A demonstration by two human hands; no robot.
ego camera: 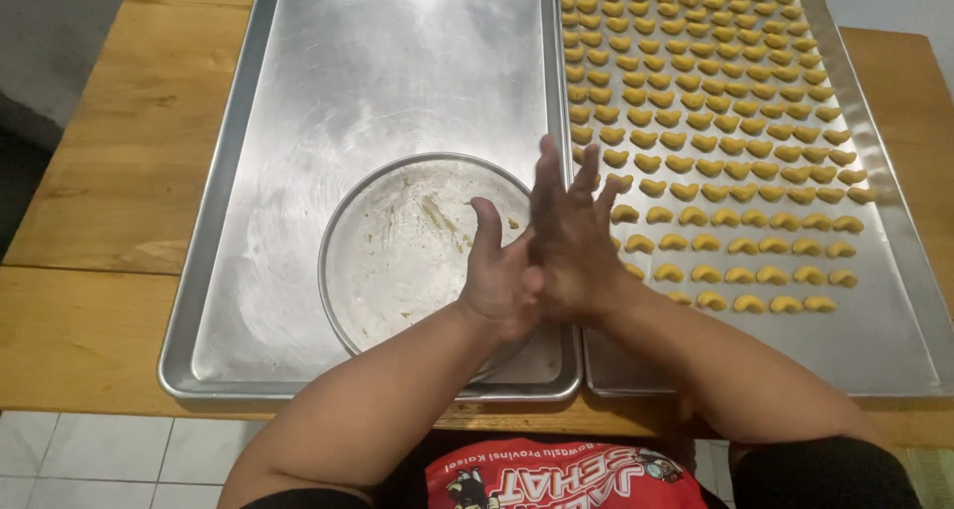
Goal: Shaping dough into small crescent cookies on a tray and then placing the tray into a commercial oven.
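- My left hand and my right hand are pressed flat together, palm to palm, fingers straight and spread. I cannot tell if a bit of dough is hidden between them; none shows.
- They hover over the right rim of the round metal plate, close to the seam where the two trays meet.
- The round plate lies in the left tray, toward that tray's near right corner. It has only crumbs and smears on it.
- I think the plate is light, stiff and a bit slippery. Its thin rim on the left side is bare and looks best to take hold of.
- The right tray holds many little curved dough pieces in neat rows, from its far edge down to near its front edge.
- The pieces look soft and easy to squash. I would pick one up gently by its two ends.
- Bare room: the strip along the right tray's near edge, and most of the left tray behind the plate.
- Both trays sit side by side on the wooden table, their front edges close to the table's near edge, so a hard push could slide them off.
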